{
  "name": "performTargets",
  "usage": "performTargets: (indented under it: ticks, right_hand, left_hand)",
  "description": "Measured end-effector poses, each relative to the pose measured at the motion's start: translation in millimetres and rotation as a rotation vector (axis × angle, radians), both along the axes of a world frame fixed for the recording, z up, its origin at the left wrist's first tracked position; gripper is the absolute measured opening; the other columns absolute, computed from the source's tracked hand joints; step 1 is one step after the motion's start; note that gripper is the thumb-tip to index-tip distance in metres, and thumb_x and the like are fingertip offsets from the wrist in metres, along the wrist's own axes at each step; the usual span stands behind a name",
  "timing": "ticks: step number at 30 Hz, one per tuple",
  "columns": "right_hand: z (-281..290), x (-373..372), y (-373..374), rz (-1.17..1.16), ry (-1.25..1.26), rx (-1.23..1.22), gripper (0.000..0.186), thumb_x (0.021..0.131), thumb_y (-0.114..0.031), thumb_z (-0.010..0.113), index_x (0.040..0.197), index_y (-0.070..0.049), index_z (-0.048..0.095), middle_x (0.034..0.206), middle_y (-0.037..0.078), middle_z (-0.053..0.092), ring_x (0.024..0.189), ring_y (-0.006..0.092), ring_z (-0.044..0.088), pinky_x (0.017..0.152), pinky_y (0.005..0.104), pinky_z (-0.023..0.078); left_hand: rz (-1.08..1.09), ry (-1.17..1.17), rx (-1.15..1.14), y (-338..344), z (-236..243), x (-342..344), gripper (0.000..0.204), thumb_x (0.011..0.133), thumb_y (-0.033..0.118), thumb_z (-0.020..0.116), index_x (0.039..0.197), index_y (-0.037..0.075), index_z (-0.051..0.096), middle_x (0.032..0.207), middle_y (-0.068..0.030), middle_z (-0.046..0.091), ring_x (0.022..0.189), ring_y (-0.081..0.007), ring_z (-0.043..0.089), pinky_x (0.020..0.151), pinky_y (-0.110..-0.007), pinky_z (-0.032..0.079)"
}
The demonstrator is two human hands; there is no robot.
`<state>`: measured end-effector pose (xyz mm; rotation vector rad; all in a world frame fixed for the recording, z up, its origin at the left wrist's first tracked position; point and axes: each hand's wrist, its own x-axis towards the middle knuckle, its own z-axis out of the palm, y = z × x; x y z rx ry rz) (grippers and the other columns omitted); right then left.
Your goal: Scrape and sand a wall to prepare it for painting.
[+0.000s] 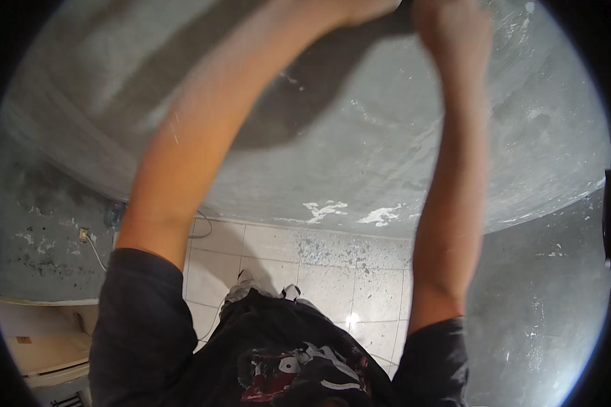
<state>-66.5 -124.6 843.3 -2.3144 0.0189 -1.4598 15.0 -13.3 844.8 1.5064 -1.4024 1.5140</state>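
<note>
both arms reach up to the grey plaster wall [359, 122]. the right hand [451, 30] presses against it at the top edge, grip unclear; the left hand [366, 10] is mostly cut off. the wall looks hard, rough and dusty, offering nothing to grasp.

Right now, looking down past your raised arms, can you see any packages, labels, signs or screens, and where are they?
Cardboard box: low at the left edge, on the floor by the wall; flat, pale beige, with a small brownish patch on top.
Printed graphic on the dark T-shirt: bottom centre; red, white and grey shapes, too blurred to make out.
No signs or screens show on the grey wall or white tiled floor.
</note>
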Motion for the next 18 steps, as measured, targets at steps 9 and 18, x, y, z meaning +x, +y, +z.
performTargets:
  ticks: [9,18]
  right_hand:
    - [-351.5,-36.0,36.4,0.058,0.264,0.349,0.062,0.096,-0.016,0.053,0.154,-0.012,0.033,0.099,0.026,0.069,0.076,0.0442,0.068,0.062,0.0479,0.055]
    - [-168.5,-6.0,10.0,-0.037,-0.063,0.411,0.036,0.102,-0.030,0.049,0.131,-0.009,0.055,0.089,0.022,0.070,0.076,0.0423,0.068,0.063,0.0457,0.051]
  left_hand:
    - [0.199,0.371,0.405,33.2,-323.2,-52.8,0.045,0.099,0.026,0.052,0.142,0.014,0.056,0.150,-0.0067,0.050,0.148,-0.0234,0.033,0.124,-0.047,0.018]
    - [0.269,-0.083,0.327,-4.9,-118.0,-23.4,0.038,0.099,0.025,0.053,0.131,0.008,0.064,0.145,-0.0037,0.055,0.143,-0.0198,0.040,0.123,-0.041,0.021]
